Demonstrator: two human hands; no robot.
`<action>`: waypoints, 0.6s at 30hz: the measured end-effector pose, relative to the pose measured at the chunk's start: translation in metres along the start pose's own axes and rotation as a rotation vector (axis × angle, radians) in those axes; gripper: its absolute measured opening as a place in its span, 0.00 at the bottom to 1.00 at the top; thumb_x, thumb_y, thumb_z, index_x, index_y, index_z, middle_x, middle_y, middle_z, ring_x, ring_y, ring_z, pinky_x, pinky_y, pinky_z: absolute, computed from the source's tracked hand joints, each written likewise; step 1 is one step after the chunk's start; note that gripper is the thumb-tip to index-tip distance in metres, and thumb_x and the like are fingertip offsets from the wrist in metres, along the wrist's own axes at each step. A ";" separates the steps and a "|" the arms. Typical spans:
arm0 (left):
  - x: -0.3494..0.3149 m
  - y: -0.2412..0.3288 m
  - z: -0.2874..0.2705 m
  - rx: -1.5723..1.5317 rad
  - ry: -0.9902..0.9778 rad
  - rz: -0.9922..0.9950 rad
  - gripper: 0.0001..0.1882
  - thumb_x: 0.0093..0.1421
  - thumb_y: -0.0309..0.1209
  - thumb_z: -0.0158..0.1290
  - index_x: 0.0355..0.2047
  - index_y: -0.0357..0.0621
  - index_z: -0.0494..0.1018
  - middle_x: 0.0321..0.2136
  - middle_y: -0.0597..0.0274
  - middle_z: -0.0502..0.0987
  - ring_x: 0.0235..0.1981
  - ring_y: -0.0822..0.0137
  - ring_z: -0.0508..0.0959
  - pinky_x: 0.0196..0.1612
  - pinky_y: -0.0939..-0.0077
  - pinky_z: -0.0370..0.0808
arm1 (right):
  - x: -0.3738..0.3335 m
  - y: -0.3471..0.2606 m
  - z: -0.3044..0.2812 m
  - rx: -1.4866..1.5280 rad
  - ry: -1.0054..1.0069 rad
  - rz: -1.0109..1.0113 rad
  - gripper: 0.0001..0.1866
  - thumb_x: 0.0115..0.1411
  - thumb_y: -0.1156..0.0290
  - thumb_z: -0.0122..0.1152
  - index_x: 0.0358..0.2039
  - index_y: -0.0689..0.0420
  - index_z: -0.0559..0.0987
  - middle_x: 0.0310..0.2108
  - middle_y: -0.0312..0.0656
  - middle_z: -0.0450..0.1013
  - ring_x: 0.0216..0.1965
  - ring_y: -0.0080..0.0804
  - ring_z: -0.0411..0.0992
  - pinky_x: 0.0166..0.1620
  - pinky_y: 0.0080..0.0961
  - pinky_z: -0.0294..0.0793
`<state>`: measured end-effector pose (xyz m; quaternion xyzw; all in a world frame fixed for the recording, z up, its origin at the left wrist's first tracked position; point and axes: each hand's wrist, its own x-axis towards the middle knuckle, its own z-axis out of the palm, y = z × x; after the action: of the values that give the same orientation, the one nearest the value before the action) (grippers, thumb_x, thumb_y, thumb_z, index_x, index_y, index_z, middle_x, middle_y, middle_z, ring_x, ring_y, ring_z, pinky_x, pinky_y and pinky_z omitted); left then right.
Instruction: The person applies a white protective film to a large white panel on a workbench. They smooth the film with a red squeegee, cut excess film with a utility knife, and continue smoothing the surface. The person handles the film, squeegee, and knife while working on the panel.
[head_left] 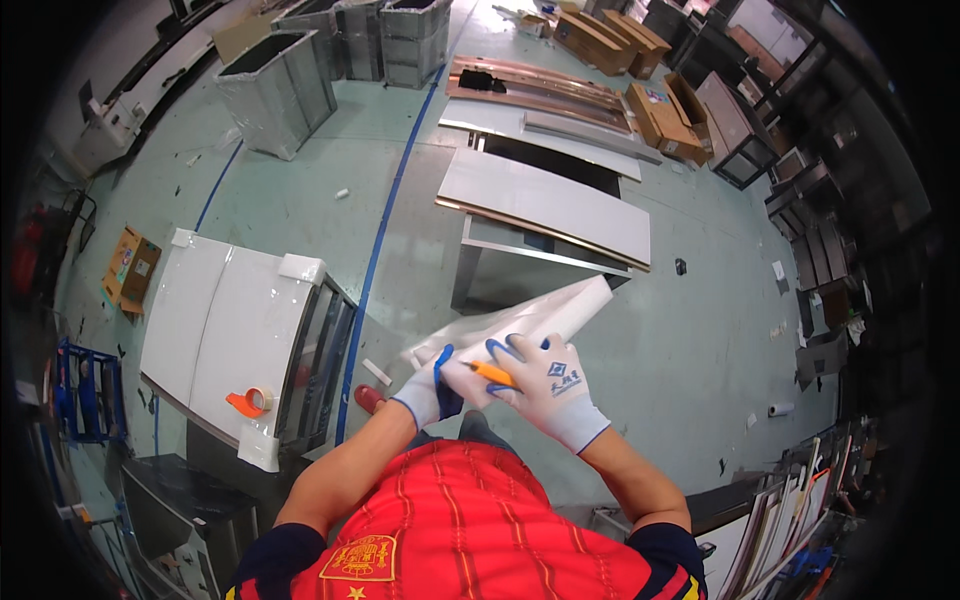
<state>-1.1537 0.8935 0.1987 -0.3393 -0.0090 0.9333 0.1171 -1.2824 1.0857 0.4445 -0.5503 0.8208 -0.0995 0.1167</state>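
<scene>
R hand (548, 382) w/ orange cutter (494, 375) (prob.)

Left grip (434, 394): gloved white, with dark blue patches
Right grip (545, 382): gloved white, blue-tipped, blue emblem, blue hem
Wrapping roll (572, 312): milky white
Slim tool (494, 375): bright orange
Shirt (465, 520): red with thin golden stripes
Sleeves (284, 552): dark navy, yellow trim
Shoe (368, 397): red
Tape dispenser (246, 403): orange
Floor (720, 350): pale grey-green
Floor tape (394, 205): blue lines
Cabinet top (226, 325): plain white
Cartons (660, 122): brown
</scene>
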 end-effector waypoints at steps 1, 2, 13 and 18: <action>-0.007 -0.012 0.005 0.063 -0.094 0.068 0.31 0.80 0.60 0.46 0.64 0.50 0.77 0.62 0.56 0.83 0.64 0.61 0.81 0.69 0.59 0.76 | -0.008 0.006 -0.006 -0.082 0.012 -0.105 0.35 0.64 0.52 0.75 0.71 0.43 0.78 0.66 0.40 0.75 0.66 0.55 0.70 0.66 0.63 0.69; -0.020 -0.020 0.009 0.057 -0.110 0.078 0.30 0.79 0.61 0.47 0.62 0.51 0.78 0.57 0.58 0.84 0.57 0.62 0.83 0.62 0.60 0.79 | -0.014 0.011 -0.009 -0.163 0.068 -0.231 0.36 0.64 0.51 0.75 0.71 0.43 0.77 0.65 0.40 0.76 0.67 0.55 0.70 0.67 0.63 0.68; -0.190 -0.057 0.036 1.198 0.702 1.241 0.31 0.67 0.51 0.71 0.54 0.35 0.78 0.41 0.51 0.83 0.45 0.51 0.86 0.49 0.56 0.84 | -0.016 0.049 -0.011 0.446 0.443 -0.383 0.39 0.55 0.73 0.81 0.69 0.56 0.80 0.51 0.49 0.77 0.53 0.52 0.74 0.58 0.44 0.73; -0.221 -0.047 0.013 2.112 0.744 1.297 0.51 0.52 0.43 0.78 0.73 0.40 0.66 0.64 0.42 0.73 0.67 0.40 0.72 0.69 0.44 0.69 | -0.018 0.055 -0.012 0.904 0.410 -0.282 0.31 0.73 0.62 0.68 0.69 0.68 0.76 0.63 0.49 0.81 0.54 0.26 0.77 0.58 0.21 0.74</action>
<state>-0.9879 0.8903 0.3529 -0.2634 0.9262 0.2249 -0.1492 -1.3281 1.1237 0.4413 -0.5194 0.6197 -0.5648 0.1650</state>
